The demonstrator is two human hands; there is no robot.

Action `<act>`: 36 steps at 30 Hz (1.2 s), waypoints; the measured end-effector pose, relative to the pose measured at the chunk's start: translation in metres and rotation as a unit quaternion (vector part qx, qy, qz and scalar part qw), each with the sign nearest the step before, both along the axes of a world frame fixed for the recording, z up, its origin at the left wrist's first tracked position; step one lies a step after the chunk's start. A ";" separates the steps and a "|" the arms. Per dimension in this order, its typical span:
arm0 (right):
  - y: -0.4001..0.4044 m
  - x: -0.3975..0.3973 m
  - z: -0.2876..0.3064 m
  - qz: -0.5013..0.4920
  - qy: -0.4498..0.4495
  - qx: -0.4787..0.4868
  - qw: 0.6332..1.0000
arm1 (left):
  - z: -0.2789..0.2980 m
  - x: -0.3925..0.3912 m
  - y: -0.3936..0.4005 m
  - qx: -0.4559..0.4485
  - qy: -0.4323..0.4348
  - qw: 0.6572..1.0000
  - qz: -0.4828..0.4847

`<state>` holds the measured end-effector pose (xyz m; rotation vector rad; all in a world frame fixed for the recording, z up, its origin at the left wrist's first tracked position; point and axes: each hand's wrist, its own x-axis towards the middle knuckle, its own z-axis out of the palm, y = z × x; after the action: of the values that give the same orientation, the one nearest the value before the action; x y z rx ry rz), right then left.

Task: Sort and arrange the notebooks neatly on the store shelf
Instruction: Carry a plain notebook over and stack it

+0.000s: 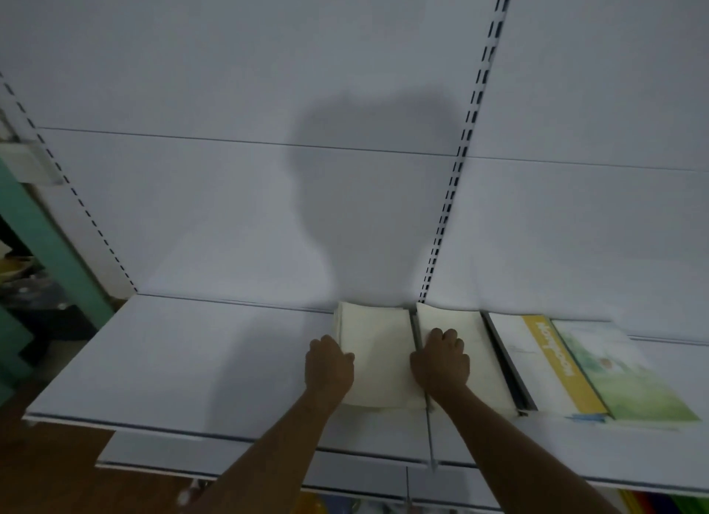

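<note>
White metal store shelf (pixel 184 360): four notebook stacks lined up; left hand (pixel 328 367) and right hand (pixel 441 364), fingers curled, squaring two cream plain-covered stacks (pixel 378 360); task seemingly near complete.

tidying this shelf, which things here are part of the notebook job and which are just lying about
Part of the job: cream stack, second cream stack, yellow-striped notebook, green notebook, shelf, left hand, right hand.

Lying about: dark clutter left of the shelving.

A shop: white metal shelves (pixel 184 360) hang on slotted wall strips (pixel 456 176), with notebooks (pixel 544 364) laid out.
</note>
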<state>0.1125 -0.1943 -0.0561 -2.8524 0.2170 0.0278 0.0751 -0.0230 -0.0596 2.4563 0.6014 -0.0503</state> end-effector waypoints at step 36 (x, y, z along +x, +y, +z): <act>-0.076 0.001 0.006 0.034 -0.096 0.059 0.993 | 0.021 0.008 -0.084 0.159 -0.060 0.985 -0.034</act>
<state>0.1134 -0.2707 -0.0502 -2.7207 0.0763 -0.2128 0.0826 -0.1071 -0.0381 2.7641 0.5055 0.1780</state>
